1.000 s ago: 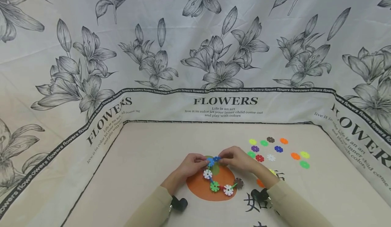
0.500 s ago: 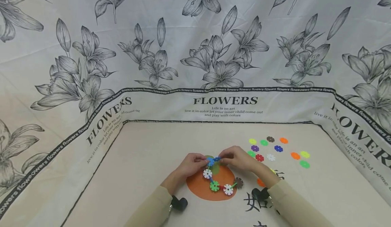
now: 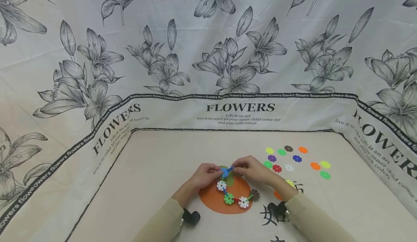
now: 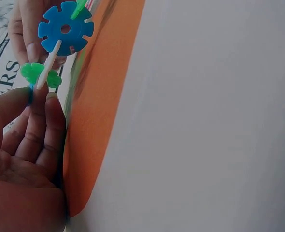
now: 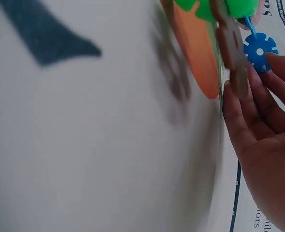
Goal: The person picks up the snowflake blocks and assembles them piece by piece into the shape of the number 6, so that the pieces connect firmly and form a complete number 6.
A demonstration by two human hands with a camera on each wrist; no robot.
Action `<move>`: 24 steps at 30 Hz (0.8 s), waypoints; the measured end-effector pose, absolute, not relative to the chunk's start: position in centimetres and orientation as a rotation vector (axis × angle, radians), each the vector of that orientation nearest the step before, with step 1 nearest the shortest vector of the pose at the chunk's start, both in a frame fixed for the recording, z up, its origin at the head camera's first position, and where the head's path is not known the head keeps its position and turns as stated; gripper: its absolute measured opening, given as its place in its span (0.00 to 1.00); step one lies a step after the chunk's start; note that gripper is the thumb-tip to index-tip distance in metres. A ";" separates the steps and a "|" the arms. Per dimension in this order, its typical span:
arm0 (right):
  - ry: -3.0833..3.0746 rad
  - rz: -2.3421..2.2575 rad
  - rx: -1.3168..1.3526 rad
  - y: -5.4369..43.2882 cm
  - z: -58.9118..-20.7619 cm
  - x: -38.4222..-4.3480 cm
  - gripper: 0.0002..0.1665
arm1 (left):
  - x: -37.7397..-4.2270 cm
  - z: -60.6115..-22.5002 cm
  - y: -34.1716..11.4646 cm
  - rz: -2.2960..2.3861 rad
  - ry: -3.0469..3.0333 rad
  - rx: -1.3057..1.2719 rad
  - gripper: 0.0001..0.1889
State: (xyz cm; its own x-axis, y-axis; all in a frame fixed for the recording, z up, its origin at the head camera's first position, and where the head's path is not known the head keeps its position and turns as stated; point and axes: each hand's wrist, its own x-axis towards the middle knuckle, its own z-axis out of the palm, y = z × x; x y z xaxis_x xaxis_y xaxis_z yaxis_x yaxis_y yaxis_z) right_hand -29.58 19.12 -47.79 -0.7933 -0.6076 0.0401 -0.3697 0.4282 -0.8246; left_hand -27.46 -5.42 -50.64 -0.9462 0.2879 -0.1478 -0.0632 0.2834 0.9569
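Observation:
A chain of slotted plastic snowflake discs hangs between my hands, one disc set edgewise into another. My left hand pinches a blue snowflake disc at the chain's upper end. Against it, my right hand holds another blue snowflake disc between thumb and fingers. Below follow a white disc, a green disc, a second white disc and a brown disc, with edge-on blue, red and green discs between them. In the left wrist view, fingertips hide part of the pinched disc.
Beneath the chain lies an orange shape on the pale cloth. Several loose discs, among them a purple disc and a red disc, are spread at the back right. A flower-printed curtain encloses the table.
The blue disc in my right hand has turned and tilted against the left-hand one, with a slight shift of the right fingers. The left hand and chain stay almost in place.

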 end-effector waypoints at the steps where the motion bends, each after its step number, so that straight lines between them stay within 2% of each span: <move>1: 2.403 -1.324 -0.836 19.1 -47.8 -29.6 0.13 | -27.5 -50.6 -5.4 1.712 2.263 0.207 0.11; 9: 2.290 -1.458 -0.741 19.0 -48.2 -29.6 0.18 | -27.4 -50.7 -5.4 1.702 2.281 0.206 0.11; 24: 2.294 -1.494 -0.636 18.4 -47.8 -28.9 0.19 | -27.5 -50.7 -5.3 1.679 2.310 0.206 0.10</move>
State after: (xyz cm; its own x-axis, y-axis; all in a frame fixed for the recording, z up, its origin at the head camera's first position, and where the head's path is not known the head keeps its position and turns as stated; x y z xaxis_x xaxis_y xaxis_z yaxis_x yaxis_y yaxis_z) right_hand -28.93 18.44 -47.77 -0.8463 -0.5318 -0.0313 -0.1865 0.3508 -0.9177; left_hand -27.45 -5.27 -50.75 -0.9512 0.2754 -0.1391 -0.0473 0.3152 0.9478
